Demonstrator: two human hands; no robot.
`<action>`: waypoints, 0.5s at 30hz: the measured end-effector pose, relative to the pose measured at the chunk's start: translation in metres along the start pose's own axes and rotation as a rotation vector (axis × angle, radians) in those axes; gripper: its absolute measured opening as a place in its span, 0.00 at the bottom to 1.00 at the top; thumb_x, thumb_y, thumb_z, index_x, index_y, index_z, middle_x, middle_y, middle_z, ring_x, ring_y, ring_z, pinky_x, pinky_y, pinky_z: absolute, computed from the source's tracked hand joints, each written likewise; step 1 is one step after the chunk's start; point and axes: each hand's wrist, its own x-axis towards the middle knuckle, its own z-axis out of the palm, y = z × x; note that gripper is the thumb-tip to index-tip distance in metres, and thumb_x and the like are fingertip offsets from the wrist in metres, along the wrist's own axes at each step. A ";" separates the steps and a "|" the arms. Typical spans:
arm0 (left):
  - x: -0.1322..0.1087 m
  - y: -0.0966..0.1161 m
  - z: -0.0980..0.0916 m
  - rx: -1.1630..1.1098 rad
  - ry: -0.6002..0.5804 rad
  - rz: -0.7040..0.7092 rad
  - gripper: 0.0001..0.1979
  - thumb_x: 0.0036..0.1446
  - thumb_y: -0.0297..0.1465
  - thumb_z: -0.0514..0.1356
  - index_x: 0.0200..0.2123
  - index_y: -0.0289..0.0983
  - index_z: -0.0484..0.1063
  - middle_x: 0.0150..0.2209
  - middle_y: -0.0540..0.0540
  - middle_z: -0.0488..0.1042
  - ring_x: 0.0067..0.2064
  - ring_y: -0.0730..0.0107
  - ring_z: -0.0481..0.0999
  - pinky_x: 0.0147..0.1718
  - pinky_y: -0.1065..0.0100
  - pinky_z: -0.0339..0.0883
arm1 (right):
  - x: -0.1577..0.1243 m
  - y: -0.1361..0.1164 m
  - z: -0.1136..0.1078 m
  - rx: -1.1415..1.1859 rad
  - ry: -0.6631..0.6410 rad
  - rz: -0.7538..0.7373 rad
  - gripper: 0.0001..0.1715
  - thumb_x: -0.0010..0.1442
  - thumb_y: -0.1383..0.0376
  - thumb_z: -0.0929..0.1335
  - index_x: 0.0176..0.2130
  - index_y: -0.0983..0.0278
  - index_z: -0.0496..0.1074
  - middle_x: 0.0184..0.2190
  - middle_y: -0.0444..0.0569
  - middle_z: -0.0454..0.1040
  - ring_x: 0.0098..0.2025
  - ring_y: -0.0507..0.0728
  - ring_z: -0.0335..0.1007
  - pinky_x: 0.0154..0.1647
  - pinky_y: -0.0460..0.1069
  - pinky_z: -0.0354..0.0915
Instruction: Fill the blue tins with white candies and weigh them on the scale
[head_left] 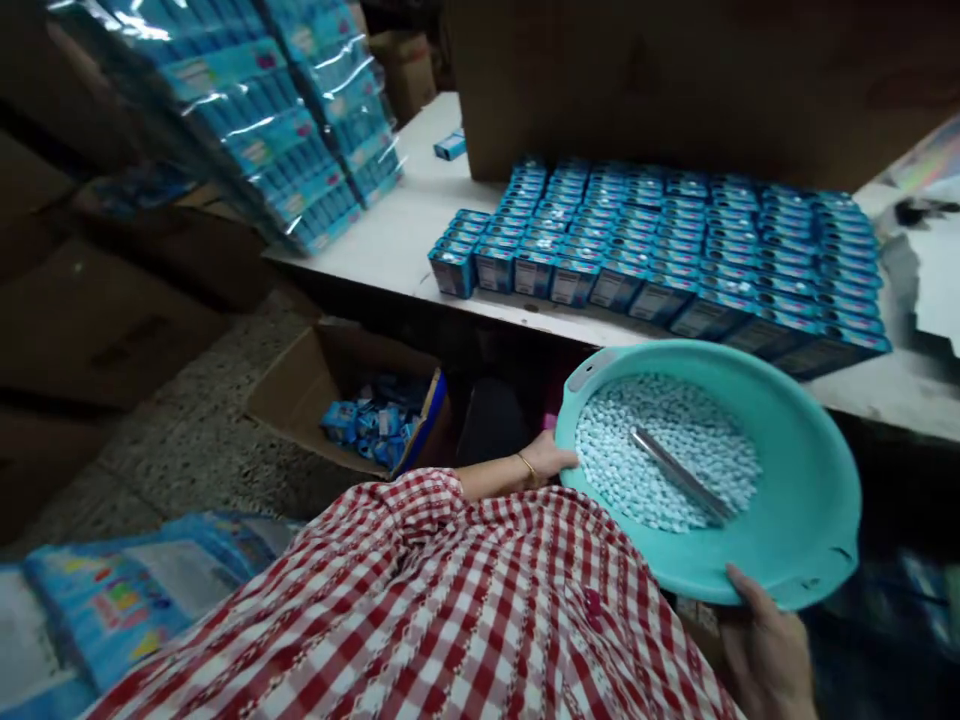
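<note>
A wide turquoise plastic basin [802, 470] is held between my two hands at the front right, in front of the table's edge. Many small white pellet-like pieces [637, 480] cover its bottom, heaped toward the left side. On top of them lies a narrow grey metal strip or tool [682, 478], slanting down to the right. My left hand [551, 457] grips the basin's left rim, with its fingertips hidden. At the lower right rim my right hand [769, 630] holds on, thumb over the edge and fingers underneath.
Rows of small blue boxes [645, 235] stand on the white table [390, 255], before a large brown cardboard sheet or box [675, 90]. Plastic-wrapped blue packs [262, 110] lean at the left. An open carton [292, 400] with crumpled blue packets sits on the floor near blue printed bags [127, 600].
</note>
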 end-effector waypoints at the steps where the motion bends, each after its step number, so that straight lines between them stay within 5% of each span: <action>1: -0.005 0.008 -0.006 -0.071 0.015 0.047 0.16 0.27 0.17 0.58 0.27 0.32 0.69 0.22 0.52 0.70 0.24 0.76 0.68 0.24 0.73 0.65 | 0.002 -0.012 0.011 -0.010 -0.030 -0.050 0.36 0.40 0.60 0.73 0.51 0.59 0.68 0.50 0.50 0.72 0.45 0.62 0.72 0.42 0.58 0.74; 3: -0.017 0.025 -0.023 -0.205 0.075 0.130 0.19 0.27 0.18 0.59 0.31 0.32 0.70 0.25 0.50 0.73 0.27 0.73 0.70 0.28 0.71 0.67 | 0.008 -0.037 0.041 -0.011 -0.141 -0.146 0.32 0.44 0.56 0.71 0.50 0.58 0.69 0.52 0.51 0.70 0.47 0.62 0.71 0.43 0.57 0.73; 7: -0.044 0.058 -0.074 -0.438 0.262 0.262 0.23 0.29 0.20 0.61 0.37 0.31 0.71 0.28 0.48 0.75 0.33 0.66 0.75 0.37 0.62 0.71 | 0.018 -0.064 0.115 0.014 -0.548 -0.198 0.28 0.54 0.47 0.63 0.51 0.54 0.69 0.53 0.52 0.69 0.41 0.59 0.74 0.28 0.51 0.73; 15: -0.089 0.086 -0.169 -0.591 0.778 0.477 0.27 0.38 0.19 0.57 0.46 0.36 0.71 0.37 0.46 0.77 0.46 0.59 0.74 0.47 0.55 0.70 | 0.028 -0.033 0.220 -0.376 -0.948 -0.066 0.33 0.47 0.49 0.71 0.47 0.66 0.73 0.38 0.57 0.78 0.32 0.56 0.75 0.32 0.51 0.71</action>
